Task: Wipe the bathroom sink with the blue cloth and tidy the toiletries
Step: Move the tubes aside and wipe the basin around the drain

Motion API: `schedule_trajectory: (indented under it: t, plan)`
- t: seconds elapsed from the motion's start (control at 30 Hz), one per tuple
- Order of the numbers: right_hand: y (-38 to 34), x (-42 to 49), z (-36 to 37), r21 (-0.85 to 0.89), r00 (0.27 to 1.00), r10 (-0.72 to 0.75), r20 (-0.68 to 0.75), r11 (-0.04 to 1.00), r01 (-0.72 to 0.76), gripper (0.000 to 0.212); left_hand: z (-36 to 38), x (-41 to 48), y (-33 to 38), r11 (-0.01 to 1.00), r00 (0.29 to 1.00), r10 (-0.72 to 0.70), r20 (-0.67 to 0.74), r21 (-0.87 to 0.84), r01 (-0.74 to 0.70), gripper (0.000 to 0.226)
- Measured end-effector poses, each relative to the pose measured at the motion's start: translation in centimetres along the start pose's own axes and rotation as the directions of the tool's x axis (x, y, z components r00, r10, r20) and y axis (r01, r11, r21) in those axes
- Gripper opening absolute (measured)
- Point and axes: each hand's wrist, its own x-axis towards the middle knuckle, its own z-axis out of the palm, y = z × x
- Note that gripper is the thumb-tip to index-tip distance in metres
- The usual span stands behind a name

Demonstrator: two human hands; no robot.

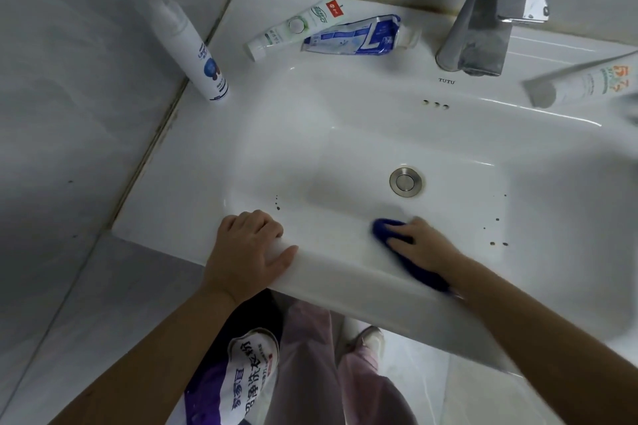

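Note:
A white sink [262, 148] fills the view, with a steel drain plug [406, 181] in its basin. My right hand [426, 243] presses a blue cloth [397, 238] against the basin's near wall. My left hand [248, 248] grips the sink's front rim, fingers curled over the edge. On the back ledge lie a white-green toothpaste tube [297, 26] and a crumpled blue tube [359, 36]. A white spray bottle [196, 52] stands at the left corner. Another white tube [583, 83] lies on the right ledge.
A chrome faucet [486, 14] rises at the back right. Dark specks dot the basin near the front left and right. Grey tiled walls close in on the left and behind. Below the sink lies a purple-and-white detergent bag [238, 369] on the floor.

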Motion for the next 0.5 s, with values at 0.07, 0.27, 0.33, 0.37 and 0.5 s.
schedule_trajectory:
  t: [0.07, 0.27, 0.33, 0.37, 0.5]
  plan:
    - [-4.1, 2.0, 1.4, 0.092, 0.993, -0.1, 0.06, 0.991, 0.094, 0.036, 0.0, 0.1, 0.0, 1.0, 1.0, 0.003, -0.003, 0.005, -0.003, 0.033]
    - [1.6, -5.8, -2.0, 0.16, 0.991, -0.109, 0.078, 0.982, 0.096, 0.028, 0.0, 0.1, -0.1, 1.0, 1.0, 0.014, -0.001, 0.012, -0.014, 0.034]
    - [5.8, -7.9, -3.4, 0.073, 0.994, 0.067, 0.081, 0.995, -0.073, 0.031, 0.1, 0.1, 0.0, 1.0, 1.0, 0.02, 0.0, 0.019, -0.02, 0.035]
    - [6.7, -8.0, -3.7, 0.028, 0.989, 0.126, 0.073, 0.991, -0.129, 0.033, 0.1, 0.1, 0.0, 1.0, 1.0, 0.023, -0.007, 0.02, -0.023, 0.035]
    - [2.1, -3.8, -1.9, 0.013, 0.998, 0.046, 0.038, 0.999, -0.046, 0.035, 0.2, 0.2, 0.0, 0.999, 1.0, 0.017, 0.003, 0.032, -0.017, 0.035]
